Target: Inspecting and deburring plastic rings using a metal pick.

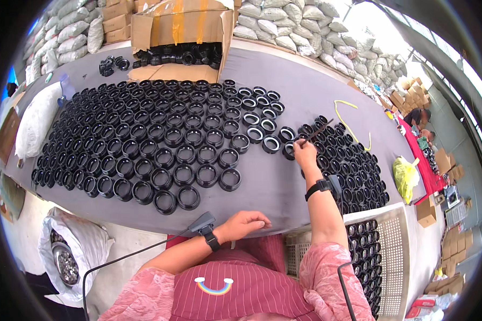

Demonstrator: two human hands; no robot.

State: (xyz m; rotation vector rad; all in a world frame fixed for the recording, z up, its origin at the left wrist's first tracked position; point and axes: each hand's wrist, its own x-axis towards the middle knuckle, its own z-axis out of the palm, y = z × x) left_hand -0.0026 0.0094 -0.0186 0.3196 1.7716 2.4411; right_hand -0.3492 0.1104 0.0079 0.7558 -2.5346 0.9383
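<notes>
**Stick work at the edge of the ring rows**

Right now the right hand (304, 152) is stretched out over the grey table (305, 91), its fingers pinched shut around a thin dark stick (317, 132) that slants up and away from the knuckles. The hand's lower end sits over a black ring (289, 150) at the gap between the two groups of rings; whether the stick's tip touches that ring I cannot tell. The left hand (245, 222) lies on the near edge of the table, fingers curled loosely and palm down, holding nothing that shows.

To the left, filling most of the table, stand neat rows of black rings (144, 139); a few towards the middle show a pale inner lining (271, 143). To the right lies a tighter cluster of smaller rings (353, 166), running towards the right edge. At the far edge an open cardboard box (179, 32) holds more rings. A white perforated crate (385, 241) beside the person's right arm holds stacked ones too.

By their look, the rings are stiff moulded pieces, light and smooth, not fragile but likely to slide on the cloth. The rim is the natural place to pinch one, or the open centre to hook it.
</notes>
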